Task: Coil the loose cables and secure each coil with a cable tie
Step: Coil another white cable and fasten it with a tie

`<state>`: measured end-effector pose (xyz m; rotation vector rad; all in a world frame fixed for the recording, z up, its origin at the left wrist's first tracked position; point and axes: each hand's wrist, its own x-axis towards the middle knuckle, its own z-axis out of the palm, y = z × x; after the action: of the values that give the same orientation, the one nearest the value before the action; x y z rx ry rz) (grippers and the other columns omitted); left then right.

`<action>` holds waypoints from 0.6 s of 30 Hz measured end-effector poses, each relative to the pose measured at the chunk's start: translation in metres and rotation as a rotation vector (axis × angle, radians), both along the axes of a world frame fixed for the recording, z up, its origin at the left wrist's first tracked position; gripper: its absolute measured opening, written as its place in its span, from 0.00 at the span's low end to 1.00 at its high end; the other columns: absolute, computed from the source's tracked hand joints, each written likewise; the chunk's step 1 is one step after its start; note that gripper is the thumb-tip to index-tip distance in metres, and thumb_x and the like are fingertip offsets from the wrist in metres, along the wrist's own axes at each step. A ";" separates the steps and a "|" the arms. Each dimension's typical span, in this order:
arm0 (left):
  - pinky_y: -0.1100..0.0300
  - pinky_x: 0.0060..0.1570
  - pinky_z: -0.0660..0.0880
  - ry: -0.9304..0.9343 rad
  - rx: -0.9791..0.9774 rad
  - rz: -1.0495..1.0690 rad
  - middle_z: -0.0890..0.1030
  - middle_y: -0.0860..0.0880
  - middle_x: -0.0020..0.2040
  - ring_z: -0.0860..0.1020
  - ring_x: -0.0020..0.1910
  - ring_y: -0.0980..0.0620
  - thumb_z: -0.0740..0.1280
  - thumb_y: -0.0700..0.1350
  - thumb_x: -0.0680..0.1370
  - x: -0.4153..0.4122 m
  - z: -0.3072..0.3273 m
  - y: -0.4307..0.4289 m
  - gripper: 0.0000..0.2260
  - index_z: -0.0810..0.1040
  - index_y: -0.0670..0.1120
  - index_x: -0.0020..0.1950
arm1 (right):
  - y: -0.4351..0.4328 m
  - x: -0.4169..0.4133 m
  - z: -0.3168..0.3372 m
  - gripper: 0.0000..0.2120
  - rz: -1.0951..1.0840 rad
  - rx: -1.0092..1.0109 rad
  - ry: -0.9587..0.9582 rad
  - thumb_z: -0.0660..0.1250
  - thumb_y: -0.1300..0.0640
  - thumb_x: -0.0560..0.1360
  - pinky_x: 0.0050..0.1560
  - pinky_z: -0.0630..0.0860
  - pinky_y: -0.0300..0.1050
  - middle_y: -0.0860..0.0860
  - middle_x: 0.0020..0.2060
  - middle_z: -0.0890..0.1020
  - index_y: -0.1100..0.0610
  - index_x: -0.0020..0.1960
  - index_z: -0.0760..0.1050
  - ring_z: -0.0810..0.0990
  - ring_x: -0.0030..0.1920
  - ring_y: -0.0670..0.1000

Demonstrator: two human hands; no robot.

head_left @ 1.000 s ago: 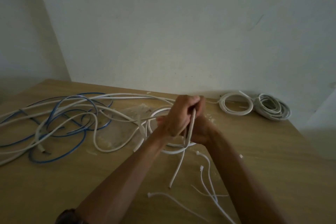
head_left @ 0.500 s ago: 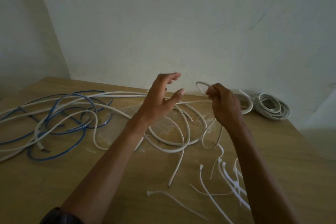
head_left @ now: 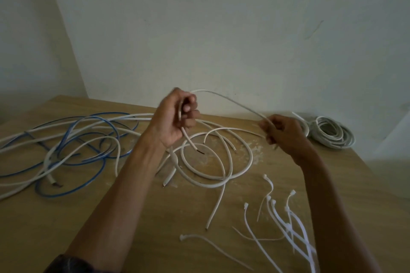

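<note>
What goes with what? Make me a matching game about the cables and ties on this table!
Things:
1. blue cable
2. cable ties
3. coiled bundle
4. white cable

Places:
A. held up between the left hand and the right hand
B. far right, by the wall
C. sprawled loose on the left of the table
D. scattered at the near right

Pairs: 1-C, 2-D, 3-B, 4-A

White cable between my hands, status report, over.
Left hand grips thin white cable near its end; right hand pinches it further along. Span arches between them, uncoiled. White plastic cable ties lie loose.
</note>
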<state>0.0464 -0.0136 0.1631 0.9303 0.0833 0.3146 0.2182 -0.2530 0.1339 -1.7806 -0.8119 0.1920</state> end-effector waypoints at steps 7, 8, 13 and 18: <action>0.66 0.18 0.54 0.055 -0.132 -0.216 0.57 0.55 0.28 0.52 0.24 0.58 0.57 0.48 0.80 -0.001 -0.008 0.015 0.11 0.72 0.47 0.41 | 0.001 0.016 -0.005 0.09 -0.329 0.199 -0.133 0.74 0.51 0.76 0.33 0.70 0.42 0.52 0.30 0.79 0.56 0.44 0.79 0.74 0.29 0.45; 0.65 0.20 0.56 0.039 -0.144 -0.233 0.57 0.55 0.30 0.54 0.25 0.58 0.56 0.47 0.80 -0.002 -0.006 0.011 0.12 0.73 0.46 0.40 | 0.005 0.010 -0.004 0.09 -0.366 0.144 -0.240 0.73 0.51 0.76 0.33 0.69 0.40 0.49 0.29 0.78 0.55 0.42 0.79 0.73 0.29 0.42; 0.56 0.43 0.80 -0.007 0.464 0.126 0.77 0.48 0.37 0.79 0.38 0.49 0.55 0.47 0.87 -0.001 -0.007 -0.004 0.14 0.77 0.44 0.50 | 0.029 -0.029 0.003 0.11 -0.147 -0.396 -0.603 0.68 0.45 0.79 0.33 0.69 0.41 0.42 0.29 0.78 0.51 0.45 0.83 0.76 0.30 0.44; 0.52 0.47 0.78 0.059 1.370 0.327 0.83 0.51 0.43 0.81 0.43 0.53 0.55 0.49 0.87 0.012 -0.029 -0.027 0.14 0.75 0.48 0.46 | 0.044 -0.066 0.019 0.15 0.181 -0.491 -0.576 0.66 0.44 0.80 0.30 0.70 0.33 0.40 0.25 0.78 0.50 0.41 0.84 0.75 0.25 0.40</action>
<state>0.0580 -0.0402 0.1339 2.2956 0.0681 0.6692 0.1523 -0.2091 0.1533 -2.2640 -1.4329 -0.0147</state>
